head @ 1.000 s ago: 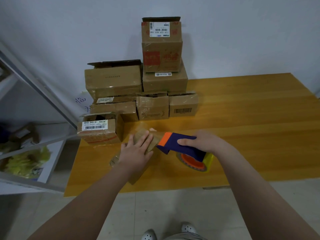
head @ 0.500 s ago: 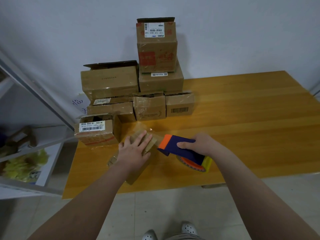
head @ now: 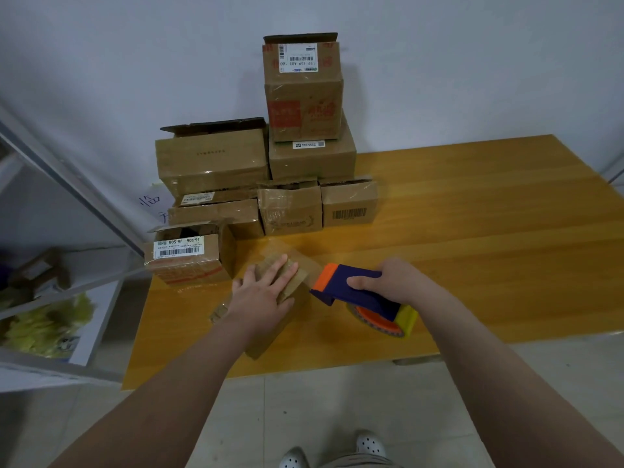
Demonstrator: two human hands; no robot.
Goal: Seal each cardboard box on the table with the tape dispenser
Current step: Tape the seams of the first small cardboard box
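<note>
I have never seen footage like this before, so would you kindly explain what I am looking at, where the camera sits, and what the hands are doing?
There is no machine here. A person wears one wide-angle camera on the head, looking forward and down, so both arms reach in from the bottom edge. The left hand lies flat, fingers straight, on a small cardboard box near the front of the wooden table. The right hand grips a blue and orange tape dispenser beside that box. Behind them, against the wall, stands a pile of cardboard boxes, some with open flaps. A shelf is on the left, and the person's white shoes show below.
</note>
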